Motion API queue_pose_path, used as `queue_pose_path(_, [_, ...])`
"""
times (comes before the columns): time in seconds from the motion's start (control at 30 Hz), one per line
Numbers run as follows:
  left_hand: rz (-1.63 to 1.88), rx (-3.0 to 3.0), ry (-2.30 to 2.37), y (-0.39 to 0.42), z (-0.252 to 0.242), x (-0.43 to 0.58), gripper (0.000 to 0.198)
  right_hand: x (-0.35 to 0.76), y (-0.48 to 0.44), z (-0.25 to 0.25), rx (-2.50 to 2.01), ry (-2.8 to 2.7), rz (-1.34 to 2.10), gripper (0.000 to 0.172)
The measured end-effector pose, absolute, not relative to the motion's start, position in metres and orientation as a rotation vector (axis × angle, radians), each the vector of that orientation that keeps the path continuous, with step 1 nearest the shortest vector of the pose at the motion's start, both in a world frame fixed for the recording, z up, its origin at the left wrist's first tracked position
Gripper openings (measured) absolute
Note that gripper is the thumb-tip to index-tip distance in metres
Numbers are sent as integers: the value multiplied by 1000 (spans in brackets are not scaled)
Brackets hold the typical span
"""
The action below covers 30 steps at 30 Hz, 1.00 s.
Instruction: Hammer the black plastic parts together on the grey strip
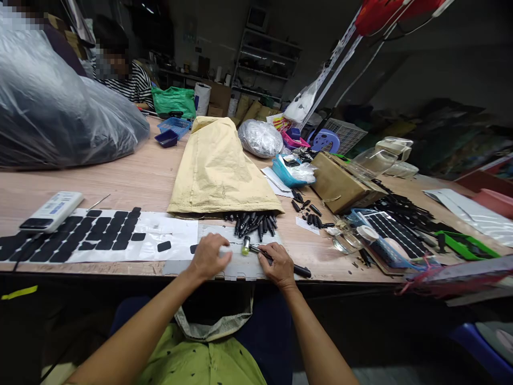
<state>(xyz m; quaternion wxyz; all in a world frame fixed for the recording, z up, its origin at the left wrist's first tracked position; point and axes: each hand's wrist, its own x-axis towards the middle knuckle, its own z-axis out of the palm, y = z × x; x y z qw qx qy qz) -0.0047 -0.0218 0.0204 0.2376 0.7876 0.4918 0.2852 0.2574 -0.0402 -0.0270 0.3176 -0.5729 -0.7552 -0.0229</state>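
My right hand grips the black handle of a small hammer with a yellow-green head, held low over a grey plate at the table's front edge. My left hand rests curled on the same plate beside the hammer head, fingers pressed down on something I cannot make out. Just beyond the hands lies a pile of several small black cylindrical parts at the mouth of a tan sack.
A white sheet with several black oval pads and a white remote lie left. A cardboard box, solar panel and clutter fill the right. A big plastic bag sits far left. Another person in a striped shirt sits across.
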Motion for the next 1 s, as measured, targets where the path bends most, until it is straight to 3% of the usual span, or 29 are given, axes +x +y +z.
queue_pose_path(0.2, [466,2084,1945,49,34,-33,34,257,-40,-25,-1505,-1990,-62,17])
queue_pose_path(0.33, [506,2110,2076,62,37,-45,49,256,-41,-24,-1504,-1988,-54,16])
queue_pose_path(0.57, [582,1884,2288,94,39,-55,33,256,-41,-23,-1507,-1978,-46,16])
queue_pose_path(0.8, [281,1789,2336,123,34,-41,43,254,-41,-22,-1511,-1973,-51,15])
queue_pose_path(1.0, [344,1804,2092,107,28,15,43,254,-42,-20,-1529,-1975,-49,16])
